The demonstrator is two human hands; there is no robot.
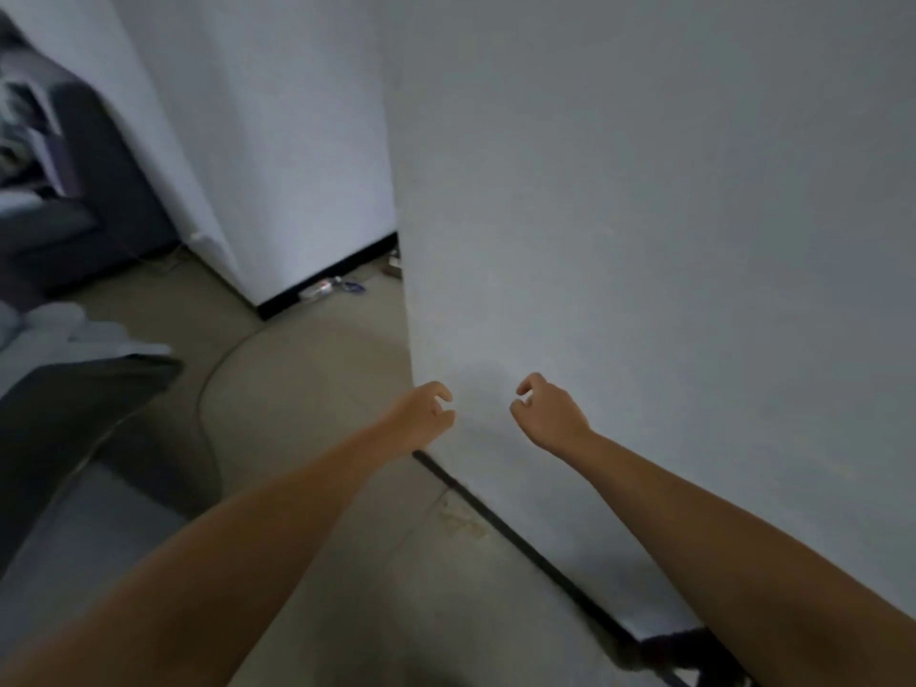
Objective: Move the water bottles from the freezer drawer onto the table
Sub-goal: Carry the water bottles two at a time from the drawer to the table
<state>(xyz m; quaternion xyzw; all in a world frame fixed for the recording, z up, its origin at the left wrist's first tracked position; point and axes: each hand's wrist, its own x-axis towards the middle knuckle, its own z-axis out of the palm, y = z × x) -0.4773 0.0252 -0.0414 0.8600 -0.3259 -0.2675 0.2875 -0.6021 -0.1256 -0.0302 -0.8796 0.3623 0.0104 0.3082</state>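
Two bare forearms reach forward from the bottom of the view, side by side and held out in front of the person. The left hand (425, 414) has its fingers loosely curled, thumb and fingertips near each other, with nothing between them. The right hand (547, 411) mirrors it, fingers softly hooked and holding nothing. The two hands are near each other but apart, both in front of the outer corner of a plain white wall (644, 240) that fills the right side of the view. A black skirting strip (520, 538) runs along the foot of that wall. Below the arms is a dull beige floor (307, 399), with a thin cable (210, 374) curving across it. Farther off, a second white wall (297, 141) turns away, with some small litter (327, 288) lying at its base. At the left edge are blurred dark furniture (74, 428) and pale cloth (74, 329), too smeared to name. No water bottles, freezer drawer or table are in view, so how the bottles look cannot be told. The step in hand seems to be walking between freezer and table with both hands free; which way is unclear. The next move probably calls for rounding this wall corner and bringing the freezer or table into sight before reaching for anything.
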